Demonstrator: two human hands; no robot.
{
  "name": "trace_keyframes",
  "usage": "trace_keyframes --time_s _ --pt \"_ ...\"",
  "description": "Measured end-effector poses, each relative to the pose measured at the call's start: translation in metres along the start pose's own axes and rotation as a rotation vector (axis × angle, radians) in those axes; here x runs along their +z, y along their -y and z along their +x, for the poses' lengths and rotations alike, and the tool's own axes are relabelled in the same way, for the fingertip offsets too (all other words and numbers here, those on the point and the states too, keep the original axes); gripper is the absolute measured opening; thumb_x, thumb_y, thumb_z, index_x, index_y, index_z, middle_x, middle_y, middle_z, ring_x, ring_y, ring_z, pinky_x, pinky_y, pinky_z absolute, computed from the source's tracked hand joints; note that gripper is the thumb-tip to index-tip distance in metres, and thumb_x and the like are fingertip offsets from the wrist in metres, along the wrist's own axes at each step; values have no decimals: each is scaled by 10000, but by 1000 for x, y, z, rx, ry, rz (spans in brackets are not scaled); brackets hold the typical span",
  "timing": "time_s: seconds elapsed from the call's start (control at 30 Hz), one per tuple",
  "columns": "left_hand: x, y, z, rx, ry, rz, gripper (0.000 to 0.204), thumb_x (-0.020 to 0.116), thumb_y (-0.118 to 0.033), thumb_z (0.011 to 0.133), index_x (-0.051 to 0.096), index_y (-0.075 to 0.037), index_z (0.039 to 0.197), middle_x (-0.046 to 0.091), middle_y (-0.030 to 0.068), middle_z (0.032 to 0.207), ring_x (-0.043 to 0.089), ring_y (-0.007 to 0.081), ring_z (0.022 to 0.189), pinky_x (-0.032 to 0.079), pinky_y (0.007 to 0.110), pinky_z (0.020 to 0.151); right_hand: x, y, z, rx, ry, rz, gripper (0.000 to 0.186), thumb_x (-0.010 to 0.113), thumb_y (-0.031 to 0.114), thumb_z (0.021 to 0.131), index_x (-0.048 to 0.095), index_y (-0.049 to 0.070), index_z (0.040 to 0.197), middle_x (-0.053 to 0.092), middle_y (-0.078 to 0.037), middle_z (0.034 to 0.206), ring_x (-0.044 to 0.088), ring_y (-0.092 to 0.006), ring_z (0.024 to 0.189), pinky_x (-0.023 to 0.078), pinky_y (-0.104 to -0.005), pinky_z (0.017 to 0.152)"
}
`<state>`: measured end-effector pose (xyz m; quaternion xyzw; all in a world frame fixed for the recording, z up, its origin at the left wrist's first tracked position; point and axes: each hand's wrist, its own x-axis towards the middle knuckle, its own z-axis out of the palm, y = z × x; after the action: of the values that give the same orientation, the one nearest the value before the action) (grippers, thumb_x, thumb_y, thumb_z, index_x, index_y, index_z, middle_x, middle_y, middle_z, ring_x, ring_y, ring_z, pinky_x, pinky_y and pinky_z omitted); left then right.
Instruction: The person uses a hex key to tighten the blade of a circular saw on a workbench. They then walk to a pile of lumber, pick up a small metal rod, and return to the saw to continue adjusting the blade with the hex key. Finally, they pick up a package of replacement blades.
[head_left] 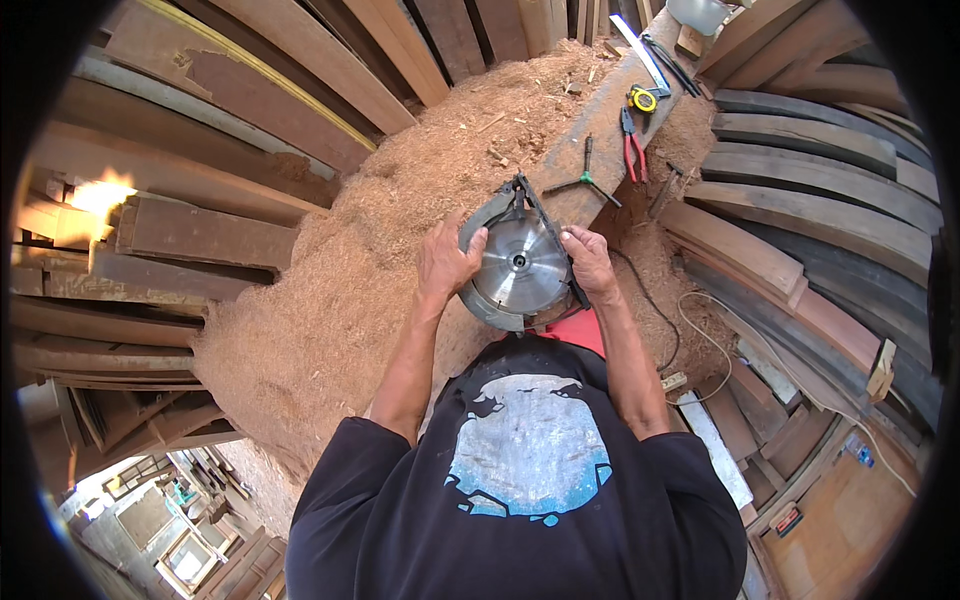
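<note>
Both hands hold a circular saw turned blade-side up on a long wooden beam.

The left hand (447,262) grips the blade guard of the circular saw (520,265); the right hand (590,260) closes on its base plate edge. Farther along the beam (600,140) lie a three-way wrench (585,178), red-handled pliers (631,140) and a yellow tape measure (643,98), sawdust (350,290) heaped alongside.

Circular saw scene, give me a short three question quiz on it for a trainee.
1. True or false: both hands grip the circular saw.
2. Which tool lies nearest the saw on the beam? A) pliers B) three-armed wrench C) tape measure
3. What covers the ground left of the beam?

Key:
1. True: left hand and right hand hold it either side of the blade.
2. B, the three-armed wrench; red-handled pliers and yellow tape measure lie farther away.
3. Sawdust.
</note>
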<state>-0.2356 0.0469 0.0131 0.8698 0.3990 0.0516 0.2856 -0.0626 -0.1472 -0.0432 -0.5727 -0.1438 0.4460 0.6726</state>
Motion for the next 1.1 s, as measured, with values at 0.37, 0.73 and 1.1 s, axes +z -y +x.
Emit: trace_keyframes --time_s 0.37,0.73,1.1 --pt "13 -48 40 292 -81 226 756 818 -644 742 716 -74 1228 656 194 1015 632 363 994 529 472 861 5 -13 -7 -51 -85 -36 246 569 169 1043 720 -26 1026 654 43 857 539 -45 772 463 -254 703" --pt "20 -49 44 264 -74 152 671 835 -532 743 714 -46 1189 648 200 1024 619 362 1009 521 483 870 4 -12 -5 -25 -66 -39 245 555 163 1047 712 -18 997 614 57 824 503 -36 733 430 -242 655" --pt "12 -12 49 204 166 -80 709 824 -483 799 652 -17 1306 670 227 1216 609 380 1215 481 464 1053 5 -21 -10 -77 -130 -45 243 560 167 1033 696 -9 937 552 67 768 456 -43 709 396 -257 634"
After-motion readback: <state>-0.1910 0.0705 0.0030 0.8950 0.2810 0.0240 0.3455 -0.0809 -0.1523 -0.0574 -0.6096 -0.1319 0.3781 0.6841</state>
